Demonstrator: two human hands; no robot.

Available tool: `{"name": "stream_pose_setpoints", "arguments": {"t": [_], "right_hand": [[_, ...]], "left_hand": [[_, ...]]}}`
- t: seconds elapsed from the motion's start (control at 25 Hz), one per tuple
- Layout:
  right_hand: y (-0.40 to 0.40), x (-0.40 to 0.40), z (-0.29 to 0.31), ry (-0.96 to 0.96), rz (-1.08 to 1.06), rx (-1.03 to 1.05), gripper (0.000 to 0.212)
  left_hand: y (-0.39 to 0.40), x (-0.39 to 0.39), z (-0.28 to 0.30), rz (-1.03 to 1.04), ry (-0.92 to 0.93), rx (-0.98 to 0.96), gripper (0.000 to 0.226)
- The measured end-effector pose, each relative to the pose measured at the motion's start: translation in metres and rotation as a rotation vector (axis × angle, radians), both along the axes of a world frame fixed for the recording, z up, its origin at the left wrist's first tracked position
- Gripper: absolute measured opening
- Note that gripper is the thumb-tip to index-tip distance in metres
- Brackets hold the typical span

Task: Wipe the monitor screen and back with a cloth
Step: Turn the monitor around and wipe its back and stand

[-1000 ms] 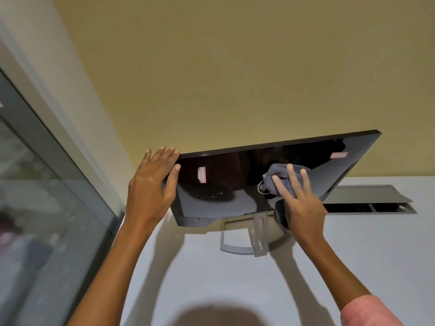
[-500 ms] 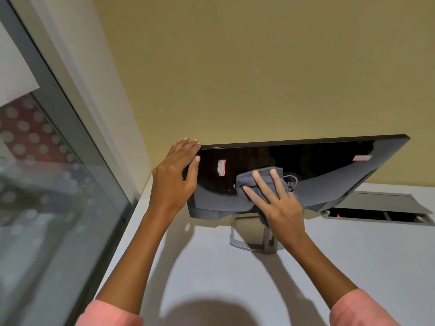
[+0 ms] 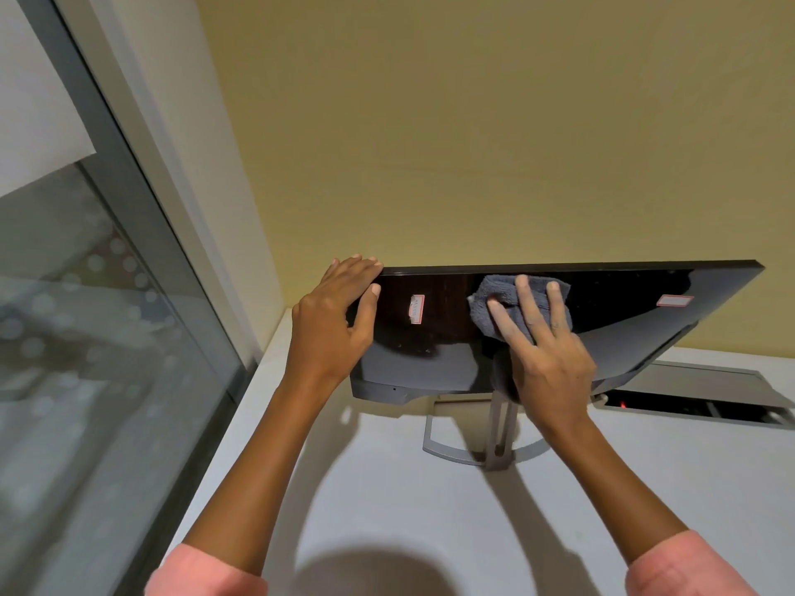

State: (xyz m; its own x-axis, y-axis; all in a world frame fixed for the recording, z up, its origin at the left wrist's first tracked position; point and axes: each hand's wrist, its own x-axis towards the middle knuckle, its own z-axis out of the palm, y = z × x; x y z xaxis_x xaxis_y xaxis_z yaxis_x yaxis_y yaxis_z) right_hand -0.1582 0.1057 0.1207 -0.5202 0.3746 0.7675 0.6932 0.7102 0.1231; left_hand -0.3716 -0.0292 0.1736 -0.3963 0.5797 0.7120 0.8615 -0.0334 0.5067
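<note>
The monitor [image 3: 623, 320] stands on a white desk [image 3: 378, 501] with its glossy black back towards me. My left hand [image 3: 331, 320] grips its top left corner, fingers over the top edge and thumb on the back. My right hand [image 3: 546, 359] presses a grey cloth [image 3: 484, 305] flat against the back with straight, spread fingers, just under the top edge near the middle. The cloth sticks out to the left of my fingers. The screen side is hidden.
Two small red-edged stickers [image 3: 416, 308] [image 3: 674, 300] sit on the monitor's back. Its grey stand [image 3: 451, 449] rests on the desk. An open cable hatch [image 3: 697, 385] lies at the right. A window [image 3: 86, 337] runs along the left, and a yellow wall stands behind.
My right hand has slid the cloth leftward across the monitor's back, then up to just under the top edge. My left hand has kept its hold on the corner.
</note>
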Motion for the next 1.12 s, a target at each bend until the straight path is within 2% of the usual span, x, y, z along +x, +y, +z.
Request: {"name": "stream_pose_setpoints", "arguments": {"t": [0.08, 0.2, 0.4, 0.52, 0.6, 0.68, 0.8, 1.04, 1.12], "right_hand": [[-0.011, -0.015, -0.007, -0.049, 0.051, 0.021, 0.058], [-0.018, -0.019, -0.030, -0.246, 0.160, 0.082, 0.049], [0.002, 0.021, -0.048, -0.463, 0.198, 0.147, 0.054], [0.011, 0.029, -0.033, -0.384, 0.154, 0.128, 0.054], [0.007, 0.017, -0.019, -0.283, 0.130, 0.104, 0.049], [0.000, -0.001, -0.009, -0.192, 0.119, 0.084, 0.053], [-0.014, -0.024, -0.005, -0.135, 0.138, 0.097, 0.051], [-0.013, -0.018, -0.032, -0.366, 0.208, 0.168, 0.052], [-0.009, -0.007, -0.034, -0.382, 0.195, 0.180, 0.054]], "left_hand": [[0.000, 0.000, 0.001, 0.003, 0.001, -0.003, 0.029], [0.000, -0.003, 0.001, 0.003, 0.006, -0.008, 0.028], [-0.002, -0.001, 0.001, -0.003, 0.022, -0.018, 0.029], [-0.002, -0.002, 0.001, 0.001, 0.033, -0.022, 0.029], [-0.002, -0.002, 0.002, -0.002, 0.022, -0.019, 0.029], [-0.002, -0.002, 0.001, -0.003, 0.015, -0.023, 0.029], [-0.002, -0.001, 0.001, -0.009, 0.006, -0.030, 0.029], [-0.005, -0.009, 0.006, -0.032, -0.164, 0.052, 0.022], [-0.009, -0.010, 0.004, -0.001, -0.223, 0.090, 0.021]]}}
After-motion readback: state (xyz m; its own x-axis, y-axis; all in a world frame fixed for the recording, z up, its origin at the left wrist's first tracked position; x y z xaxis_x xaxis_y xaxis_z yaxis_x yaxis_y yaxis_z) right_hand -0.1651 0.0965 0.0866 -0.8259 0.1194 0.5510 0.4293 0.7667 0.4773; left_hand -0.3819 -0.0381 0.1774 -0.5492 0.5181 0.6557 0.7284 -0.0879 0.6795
